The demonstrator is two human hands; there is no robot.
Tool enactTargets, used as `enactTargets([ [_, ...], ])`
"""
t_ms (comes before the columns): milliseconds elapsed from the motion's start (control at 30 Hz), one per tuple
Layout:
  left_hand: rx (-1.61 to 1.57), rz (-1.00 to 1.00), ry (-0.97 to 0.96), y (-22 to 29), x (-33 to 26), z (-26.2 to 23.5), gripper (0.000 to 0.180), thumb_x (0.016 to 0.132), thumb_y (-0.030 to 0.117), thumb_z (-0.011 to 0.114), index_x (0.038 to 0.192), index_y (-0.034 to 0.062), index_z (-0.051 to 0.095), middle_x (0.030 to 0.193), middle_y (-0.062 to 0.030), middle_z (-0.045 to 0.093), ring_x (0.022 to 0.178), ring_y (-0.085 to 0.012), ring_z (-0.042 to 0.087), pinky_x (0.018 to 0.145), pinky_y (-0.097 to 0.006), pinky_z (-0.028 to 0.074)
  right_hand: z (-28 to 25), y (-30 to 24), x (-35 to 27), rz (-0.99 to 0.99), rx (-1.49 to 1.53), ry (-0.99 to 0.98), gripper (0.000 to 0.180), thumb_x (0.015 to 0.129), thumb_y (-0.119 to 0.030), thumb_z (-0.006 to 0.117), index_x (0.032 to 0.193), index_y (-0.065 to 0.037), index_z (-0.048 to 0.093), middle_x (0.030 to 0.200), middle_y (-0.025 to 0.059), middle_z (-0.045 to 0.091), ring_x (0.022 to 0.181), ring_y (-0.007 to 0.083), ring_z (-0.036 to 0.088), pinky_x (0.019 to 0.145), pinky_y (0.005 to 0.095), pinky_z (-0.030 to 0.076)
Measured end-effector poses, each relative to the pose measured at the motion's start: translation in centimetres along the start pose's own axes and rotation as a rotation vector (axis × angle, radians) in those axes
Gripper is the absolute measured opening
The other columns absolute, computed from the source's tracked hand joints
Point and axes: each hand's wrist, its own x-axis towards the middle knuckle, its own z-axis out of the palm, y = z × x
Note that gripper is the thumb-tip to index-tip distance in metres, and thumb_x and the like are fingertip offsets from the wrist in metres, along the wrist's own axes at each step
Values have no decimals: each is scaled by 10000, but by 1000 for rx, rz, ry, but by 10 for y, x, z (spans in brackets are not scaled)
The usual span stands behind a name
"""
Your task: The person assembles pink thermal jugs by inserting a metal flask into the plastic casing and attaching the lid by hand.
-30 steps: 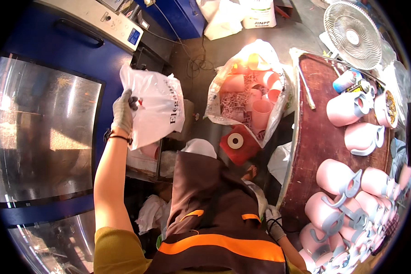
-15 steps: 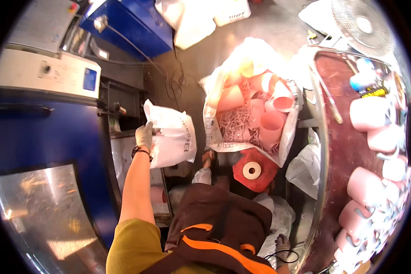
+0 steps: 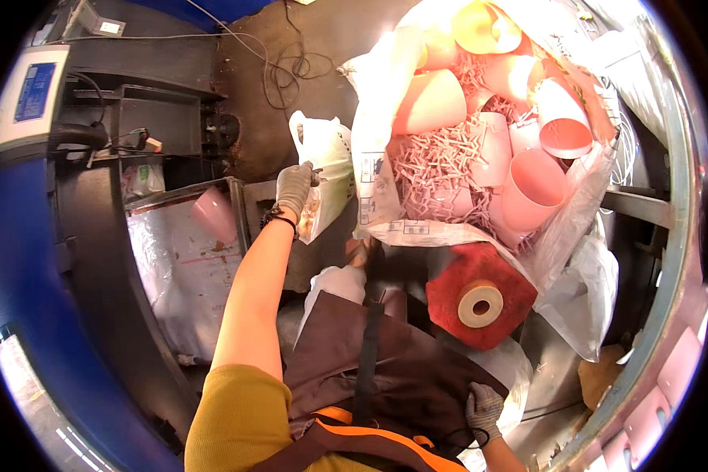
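My left hand [image 3: 294, 189], in a grey glove, is closed on the upper part of a white plastic bag [image 3: 334, 149]. The bag hangs just left of a large open white sack [image 3: 429, 233]. Inside the sack lie several pink cups [image 3: 533, 189] and a heap of small pink plastic scraps [image 3: 433, 169]. At the lower right my gloved right hand [image 3: 486, 407] lies against my dark apron [image 3: 425, 370]. Its fingers are loosely bent and hold nothing that shows.
A red stool [image 3: 488, 330] bearing a cream ring [image 3: 480, 305] stands before the sack. To the left are a blue machine [image 3: 16, 236] and a tray [image 3: 189, 291] with a pink cup [image 3: 214, 216]. Cables [image 3: 279, 75] cross the floor. A table edge [image 3: 659, 307] curves along the right.
My left hand has carried the white bag away from the machine toward the sack. The view has shifted closer to the sack, and more of my right hand shows.
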Motion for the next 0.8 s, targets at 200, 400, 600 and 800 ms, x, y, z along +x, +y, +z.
enactTargets([
  [200,-74,155,-126,7,20,26,313,915,323,570,961,24,652,753,-24,598,600,-138,523,598,-277,453,36,42,7,-150,-103,186,309,715,-107,656,1022,-112,626,890,110,639,737,314,595,662,443,465],
  [400,59,127,-233,-3,23,-4,180,901,206,615,988,50,640,766,-11,598,559,-75,450,499,-229,359,67,44,13,-258,-192,322,317,700,-89,643,1015,-106,616,869,109,638,681,293,564,601,434,405],
  [600,-176,225,-186,-36,-5,-32,168,903,198,640,962,41,644,641,5,570,501,-85,454,465,-241,341,51,-26,43,-170,90,434,197,792,-54,620,989,-65,620,902,129,655,794,345,630,736,433,518],
  [800,-171,162,-151,-50,-17,-55,223,929,213,552,977,7,621,697,-25,589,542,-104,524,493,-273,417,33,-163,200,-541,17,367,265,753,-27,696,1015,-22,658,947,115,672,819,312,648,732,387,525],
])
